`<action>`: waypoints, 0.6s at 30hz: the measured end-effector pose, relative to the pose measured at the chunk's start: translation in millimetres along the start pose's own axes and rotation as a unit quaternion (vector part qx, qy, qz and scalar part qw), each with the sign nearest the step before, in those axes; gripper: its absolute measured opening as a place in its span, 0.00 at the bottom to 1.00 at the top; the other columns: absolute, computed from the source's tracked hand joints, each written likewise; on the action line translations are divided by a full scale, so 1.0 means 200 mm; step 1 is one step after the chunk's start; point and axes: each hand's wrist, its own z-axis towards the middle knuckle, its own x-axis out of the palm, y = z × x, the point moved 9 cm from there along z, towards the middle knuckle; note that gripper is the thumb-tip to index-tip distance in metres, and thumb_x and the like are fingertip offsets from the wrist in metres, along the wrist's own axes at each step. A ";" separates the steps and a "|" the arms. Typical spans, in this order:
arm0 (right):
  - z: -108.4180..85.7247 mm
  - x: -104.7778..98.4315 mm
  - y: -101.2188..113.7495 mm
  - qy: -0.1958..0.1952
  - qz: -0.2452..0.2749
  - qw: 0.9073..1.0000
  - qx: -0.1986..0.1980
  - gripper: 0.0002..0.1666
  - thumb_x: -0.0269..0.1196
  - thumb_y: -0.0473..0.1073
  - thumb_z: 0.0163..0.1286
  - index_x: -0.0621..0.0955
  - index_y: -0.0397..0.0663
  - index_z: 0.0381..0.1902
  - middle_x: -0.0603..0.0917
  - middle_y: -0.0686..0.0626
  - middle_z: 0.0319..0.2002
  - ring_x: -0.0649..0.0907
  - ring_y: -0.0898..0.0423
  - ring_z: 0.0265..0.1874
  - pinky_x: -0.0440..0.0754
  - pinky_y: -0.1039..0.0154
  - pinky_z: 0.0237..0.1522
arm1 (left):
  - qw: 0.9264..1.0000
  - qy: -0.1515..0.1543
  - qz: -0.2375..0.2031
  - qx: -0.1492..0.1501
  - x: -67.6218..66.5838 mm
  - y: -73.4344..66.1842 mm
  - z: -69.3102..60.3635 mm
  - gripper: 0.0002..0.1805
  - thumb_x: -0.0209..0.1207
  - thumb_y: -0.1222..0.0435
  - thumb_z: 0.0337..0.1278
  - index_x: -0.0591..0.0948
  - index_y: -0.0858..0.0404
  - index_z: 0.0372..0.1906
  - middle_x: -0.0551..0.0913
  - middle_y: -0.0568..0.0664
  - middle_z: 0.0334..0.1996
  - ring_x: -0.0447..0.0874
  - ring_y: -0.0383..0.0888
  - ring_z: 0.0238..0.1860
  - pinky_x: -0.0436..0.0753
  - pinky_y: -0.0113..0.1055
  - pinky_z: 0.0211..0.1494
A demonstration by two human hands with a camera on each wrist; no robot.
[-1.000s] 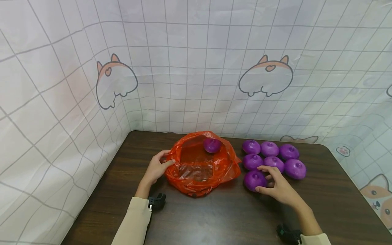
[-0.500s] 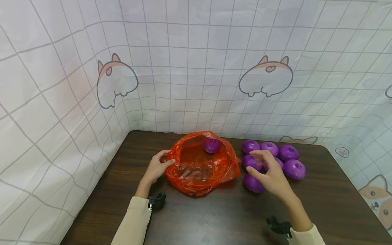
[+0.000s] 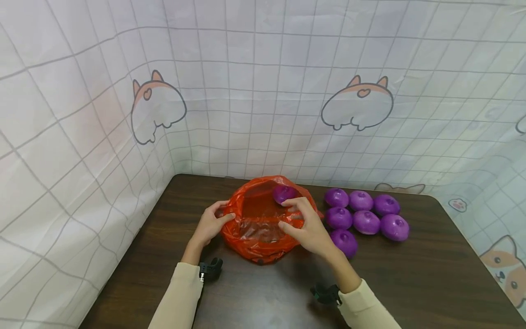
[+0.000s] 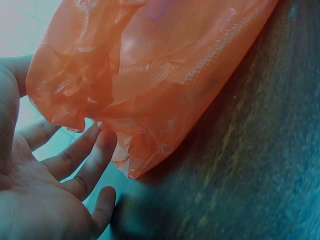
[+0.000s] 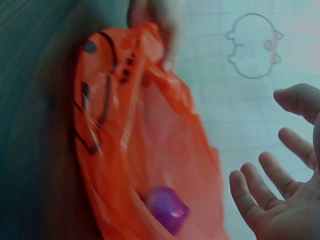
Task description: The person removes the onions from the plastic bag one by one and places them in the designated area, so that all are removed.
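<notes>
In the head view a red plastic bag [image 3: 263, 249] lies with its mouth spread wide. One shiny purple onion-shaped ball [image 3: 281, 193] is inside it; the right wrist view also shows this ball [image 5: 167, 209]. My left hand [image 3: 209, 224] pinches the bag's left rim between thumb and fingers. In the left wrist view, the fingers [image 4: 75, 165] lie at the crumpled bag edge [image 4: 145, 135]. Over the right side of the bag's mouth hovers my right hand [image 3: 306, 226], fingers spread and holding nothing. The right wrist view shows that hand [image 5: 287, 200] apart from the bag.
Several more purple balls [image 3: 366, 222] stand grouped on the dark wooden table [image 3: 427, 269], right of the bag. The nearest ball [image 3: 344, 242] sits close to my right forearm. Behind the table hangs a white checked cloth [image 3: 263, 114] with cartoon dogs.
My right hand has let go of the nearest purple ball, lifted, and moved left over the bag without it. The ball stays on the table. My left hand keeps its hold on the rim.
</notes>
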 end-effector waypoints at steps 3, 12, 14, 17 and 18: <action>0.04 0.08 -0.05 0.003 -0.008 1.000 0.010 0.28 0.71 0.44 0.66 0.75 0.57 0.62 0.75 0.49 0.60 0.76 0.52 0.57 0.79 0.46 0.60 | 1.000 0.002 -0.005 0.005 0.00 0.00 0.00 0.29 0.66 0.61 0.65 0.75 0.59 0.69 0.78 0.61 0.64 0.81 0.55 0.54 0.88 0.40 0.48; 0.15 0.17 -0.24 -0.026 -0.040 0.995 0.088 0.32 0.73 0.45 0.63 0.76 0.52 0.63 0.70 0.45 0.64 0.67 0.41 0.67 0.67 0.40 0.70 | 1.000 0.000 0.010 0.003 0.01 -0.02 -0.01 0.28 0.65 0.63 0.66 0.75 0.61 0.69 0.78 0.62 0.65 0.80 0.57 0.55 0.87 0.40 0.49; 0.17 0.18 -0.28 -0.030 -0.048 0.993 0.107 0.34 0.73 0.46 0.62 0.75 0.52 0.65 0.68 0.44 0.67 0.65 0.41 0.68 0.67 0.39 0.70 | 1.000 0.002 0.015 0.000 0.01 -0.04 -0.02 0.28 0.65 0.64 0.67 0.74 0.63 0.70 0.77 0.64 0.65 0.79 0.59 0.56 0.87 0.40 0.49; 0.20 0.20 -0.34 -0.037 -0.050 0.990 0.128 0.37 0.73 0.48 0.61 0.74 0.52 0.67 0.65 0.43 0.70 0.63 0.40 0.69 0.67 0.36 0.69 | 1.000 0.005 0.019 -0.003 0.01 -0.05 -0.02 0.29 0.64 0.65 0.67 0.73 0.65 0.70 0.77 0.66 0.65 0.79 0.60 0.56 0.87 0.41 0.49; 0.21 0.20 -0.35 -0.041 -0.050 0.989 0.134 0.38 0.73 0.48 0.61 0.73 0.52 0.68 0.64 0.42 0.70 0.62 0.40 0.69 0.67 0.35 0.69 | 1.000 0.005 0.020 -0.003 0.01 -0.05 -0.02 0.29 0.64 0.65 0.67 0.73 0.66 0.70 0.76 0.66 0.65 0.79 0.61 0.56 0.87 0.41 0.49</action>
